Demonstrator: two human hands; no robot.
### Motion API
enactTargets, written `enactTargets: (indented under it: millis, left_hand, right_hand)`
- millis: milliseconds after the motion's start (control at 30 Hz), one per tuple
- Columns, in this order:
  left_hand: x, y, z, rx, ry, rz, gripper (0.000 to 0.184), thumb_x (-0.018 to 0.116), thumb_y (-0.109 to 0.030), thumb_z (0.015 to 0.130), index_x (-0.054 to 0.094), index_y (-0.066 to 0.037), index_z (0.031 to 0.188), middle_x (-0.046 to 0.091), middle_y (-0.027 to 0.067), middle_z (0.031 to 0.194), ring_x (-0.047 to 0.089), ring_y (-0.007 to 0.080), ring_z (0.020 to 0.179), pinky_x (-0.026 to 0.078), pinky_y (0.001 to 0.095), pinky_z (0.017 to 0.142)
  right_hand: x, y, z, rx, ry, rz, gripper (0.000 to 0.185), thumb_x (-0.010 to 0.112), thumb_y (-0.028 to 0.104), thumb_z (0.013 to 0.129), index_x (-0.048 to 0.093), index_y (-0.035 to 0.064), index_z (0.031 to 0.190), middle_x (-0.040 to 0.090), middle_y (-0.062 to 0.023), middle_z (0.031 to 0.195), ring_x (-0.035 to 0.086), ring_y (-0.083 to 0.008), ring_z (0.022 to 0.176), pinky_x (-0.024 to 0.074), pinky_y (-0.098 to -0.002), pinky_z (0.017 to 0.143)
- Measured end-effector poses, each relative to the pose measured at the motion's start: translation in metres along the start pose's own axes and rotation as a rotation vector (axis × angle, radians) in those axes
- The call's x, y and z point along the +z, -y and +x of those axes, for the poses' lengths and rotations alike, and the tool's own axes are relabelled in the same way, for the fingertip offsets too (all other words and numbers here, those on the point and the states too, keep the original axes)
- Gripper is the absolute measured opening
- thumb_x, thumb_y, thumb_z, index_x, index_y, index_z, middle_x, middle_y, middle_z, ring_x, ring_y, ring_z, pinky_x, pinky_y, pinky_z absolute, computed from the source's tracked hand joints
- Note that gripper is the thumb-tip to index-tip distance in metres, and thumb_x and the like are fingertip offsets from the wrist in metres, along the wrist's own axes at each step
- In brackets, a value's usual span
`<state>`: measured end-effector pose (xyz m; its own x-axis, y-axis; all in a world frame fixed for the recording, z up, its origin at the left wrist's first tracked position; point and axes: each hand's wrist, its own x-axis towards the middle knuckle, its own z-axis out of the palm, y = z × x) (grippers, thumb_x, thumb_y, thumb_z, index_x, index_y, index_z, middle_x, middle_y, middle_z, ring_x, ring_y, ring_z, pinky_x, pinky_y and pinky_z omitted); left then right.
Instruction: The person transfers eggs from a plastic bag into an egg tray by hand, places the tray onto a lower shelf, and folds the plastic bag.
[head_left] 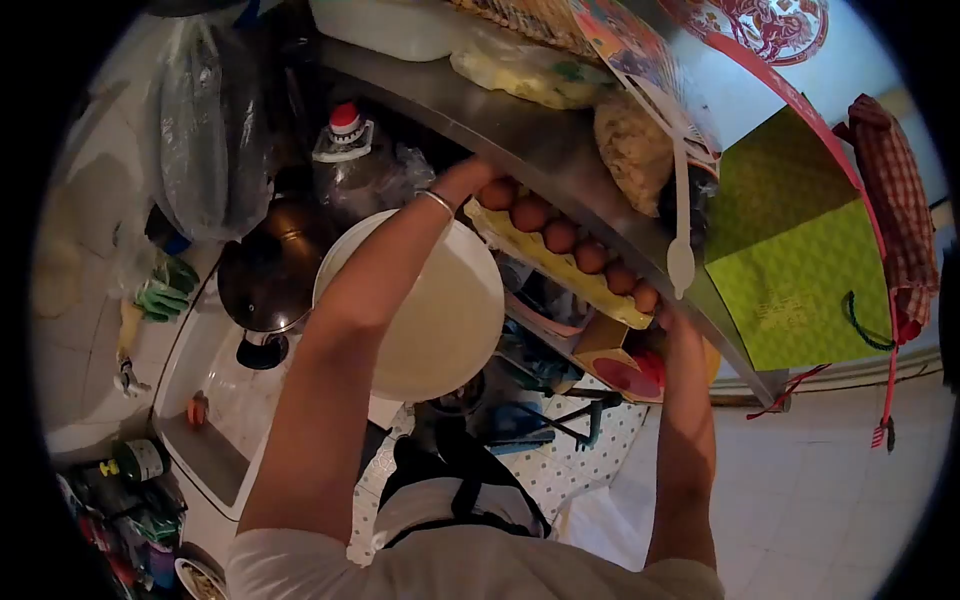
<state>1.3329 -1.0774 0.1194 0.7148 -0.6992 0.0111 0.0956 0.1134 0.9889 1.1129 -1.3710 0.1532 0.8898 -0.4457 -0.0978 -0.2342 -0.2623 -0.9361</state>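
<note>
A yellow egg tray (pixel 565 265) holding several brown eggs (pixel 560 236) sits partly beneath the edge of a metal shelf (pixel 500 145). My left hand (pixel 478 178), its wrist ringed by a silver bangle, is at the tray's left end, with the fingers mostly hidden under the shelf. At the tray's right end is my right hand (pixel 675 318), its fingers wrapped against the corner. A large pale round basin (pixel 440 310) lies below my left forearm.
To the left are a dark lidded pot (pixel 270 275), a clear bottle with a red cap (pixel 345 125) and a white sink (pixel 215 440). A green bag (pixel 790 250) and bagged food (pixel 630 150) are on the shelf. A box (pixel 610 360) stands underneath.
</note>
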Motion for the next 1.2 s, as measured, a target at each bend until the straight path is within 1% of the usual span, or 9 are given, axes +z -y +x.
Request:
enactTargets:
  millis: [500,667,733,867,967,1033,1067,1133,1200]
  left_hand:
    - [0.011,0.04,-0.005,0.1,-0.057,-0.027,0.049,0.062,-0.025,0.083,0.047,-0.007,0.127,0.056,0.0057,0.109,0.051,0.0102,0.093,0.043,0.0257,0.074]
    - [0.031,0.001,-0.041,0.037,-0.086,-0.433,0.03,0.063,-0.024,0.082,0.06,-0.01,0.109,0.058,-0.0002,0.08,0.049,0.0044,0.066,0.04,0.0216,0.057]
    - [0.037,-0.006,-0.038,0.114,-0.076,-0.211,0.035,0.064,-0.025,0.08,0.059,-0.01,0.111,0.056,-0.0029,0.079,0.044,0.0018,0.059,0.034,0.0196,0.052]
    - [0.055,-0.052,-0.086,0.086,-0.093,-0.403,0.036,0.066,-0.025,0.079,0.059,-0.011,0.111,0.056,-0.0031,0.081,0.044,0.0022,0.059,0.034,0.0197,0.052]
    - [0.051,-0.034,-0.07,0.11,-0.021,-0.476,0.04,0.068,-0.026,0.078,0.058,-0.009,0.113,0.058,-0.0017,0.085,0.049,0.0032,0.067,0.038,0.0187,0.058]
    - [0.042,-0.013,-0.042,0.143,0.085,-0.229,0.044,0.07,-0.028,0.078,0.057,-0.007,0.115,0.06,-0.0007,0.088,0.053,0.0045,0.075,0.042,0.0188,0.065]
    - [0.037,-0.002,-0.037,0.143,0.082,-0.232,0.044,0.07,-0.028,0.078,0.057,-0.007,0.115,0.06,-0.0007,0.088,0.053,0.0045,0.075,0.042,0.0188,0.065]
    - [0.032,0.015,-0.031,0.041,-0.002,-0.148,0.045,0.071,-0.03,0.077,0.058,-0.005,0.113,0.061,-0.0005,0.092,0.055,0.0051,0.081,0.044,0.0201,0.07]
    - [0.023,0.043,-0.002,-0.014,0.063,-0.158,0.044,0.072,-0.03,0.077,0.06,-0.005,0.111,0.062,-0.0004,0.091,0.056,0.0052,0.081,0.044,0.0208,0.07]
  right_hand:
    - [0.01,0.002,0.01,0.057,0.055,-0.051,0.038,0.055,0.029,0.089,0.053,0.0071,0.12,0.058,-0.0021,0.1,0.056,-0.01,0.083,0.0452,-0.0235,0.063]
    - [0.011,0.011,0.0,0.063,0.111,-0.072,0.04,0.056,0.029,0.089,0.053,0.0072,0.122,0.058,-0.0019,0.101,0.056,-0.01,0.084,0.0452,-0.0235,0.064]
    - [0.014,0.021,-0.011,0.051,0.148,-0.073,0.041,0.056,0.029,0.089,0.052,0.0072,0.123,0.058,-0.0019,0.101,0.056,-0.01,0.085,0.0452,-0.0235,0.064]
    - [0.021,0.052,-0.047,-0.026,0.231,-0.048,0.042,0.056,0.03,0.089,0.052,0.0072,0.124,0.058,-0.0017,0.102,0.056,-0.0101,0.086,0.0452,-0.0234,0.065]
    - [0.033,0.069,-0.058,-0.101,0.296,-0.004,0.043,0.056,0.03,0.088,0.052,0.0072,0.125,0.058,-0.0016,0.102,0.056,-0.0101,0.087,0.0452,-0.0234,0.066]
    - [0.038,0.065,-0.045,-0.056,0.251,-0.051,0.044,0.056,0.03,0.088,0.052,0.0072,0.126,0.058,-0.0016,0.103,0.055,-0.0101,0.087,0.0452,-0.0234,0.066]
    - [0.035,0.051,-0.028,0.078,0.171,-0.174,0.047,0.057,0.031,0.087,0.051,0.0082,0.128,0.058,-0.0006,0.103,0.055,-0.0096,0.087,0.0446,-0.0225,0.067]
    - [0.031,0.035,-0.013,0.105,0.174,-0.174,0.045,0.06,0.034,0.087,0.054,0.0059,0.122,0.059,-0.0017,0.104,0.056,-0.0098,0.087,0.0451,-0.023,0.069]
    - [0.03,0.033,-0.007,0.132,0.163,-0.173,0.045,0.062,0.036,0.086,0.058,0.0035,0.116,0.06,-0.0028,0.104,0.056,-0.0099,0.087,0.0456,-0.0236,0.071]
